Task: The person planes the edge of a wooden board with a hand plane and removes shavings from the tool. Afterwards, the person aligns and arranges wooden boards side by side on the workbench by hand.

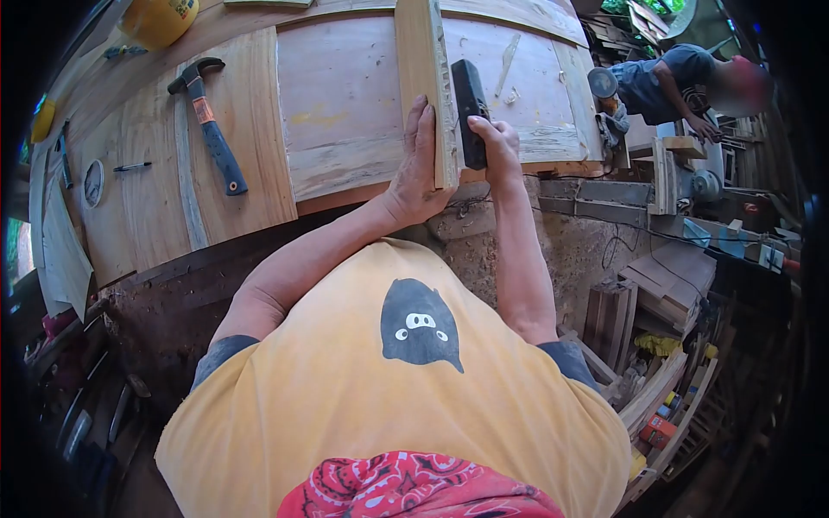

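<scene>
A long pale wooden board [418, 52] extends away from me over the bench, its rough narrow edge facing right. My left hand [419, 173] grips its near end, with the fingers lying along the left face and the thumb hidden. In my right hand [498, 148] is a long black block-shaped tool [471, 95], held close beside the board's rough edge. I cannot tell whether the tool touches the wood. The right thumb presses on the tool's near part, and the other fingers are partly hidden.
On the wooden bench [250, 112] to the left lie a claw hammer [211, 129], a pen [132, 166] and a roll of tape [93, 183]. A yellow helmet [158, 22] sits at the back left. Another person [656, 91] works at the right. Wood offcuts [669, 276] are stacked lower right.
</scene>
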A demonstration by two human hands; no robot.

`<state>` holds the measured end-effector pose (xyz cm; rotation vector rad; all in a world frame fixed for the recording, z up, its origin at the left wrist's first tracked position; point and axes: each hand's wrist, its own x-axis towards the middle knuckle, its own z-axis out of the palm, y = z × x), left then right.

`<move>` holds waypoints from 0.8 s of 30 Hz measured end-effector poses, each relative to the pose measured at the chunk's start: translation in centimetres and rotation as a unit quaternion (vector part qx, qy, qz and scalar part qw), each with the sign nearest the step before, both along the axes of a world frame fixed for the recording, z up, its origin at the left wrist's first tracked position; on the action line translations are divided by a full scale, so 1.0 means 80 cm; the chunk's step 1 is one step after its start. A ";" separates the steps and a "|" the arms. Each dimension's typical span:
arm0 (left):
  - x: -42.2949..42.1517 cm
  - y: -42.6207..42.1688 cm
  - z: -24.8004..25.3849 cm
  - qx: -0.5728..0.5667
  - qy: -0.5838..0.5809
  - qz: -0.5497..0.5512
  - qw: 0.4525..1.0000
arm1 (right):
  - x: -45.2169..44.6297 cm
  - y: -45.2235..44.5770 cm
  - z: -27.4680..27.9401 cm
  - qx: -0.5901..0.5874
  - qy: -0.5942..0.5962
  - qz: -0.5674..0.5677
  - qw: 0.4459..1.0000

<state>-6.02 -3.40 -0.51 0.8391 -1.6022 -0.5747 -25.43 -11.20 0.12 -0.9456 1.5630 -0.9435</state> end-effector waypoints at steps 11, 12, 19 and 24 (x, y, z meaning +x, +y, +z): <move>-0.014 -0.005 0.003 -0.029 0.087 0.014 0.996 | 0.101 0.211 0.226 -0.212 0.456 0.126 0.855; -0.013 -0.005 0.004 -0.028 0.080 0.018 0.996 | 0.105 0.226 0.227 -0.204 0.435 0.131 0.867; -0.005 -0.004 0.014 -0.002 0.035 0.027 0.999 | 0.135 0.132 0.226 -0.163 0.512 0.128 0.834; -0.003 -0.004 -0.014 0.005 0.011 -0.023 1.000 | 0.151 0.025 0.238 -0.239 0.524 0.116 0.809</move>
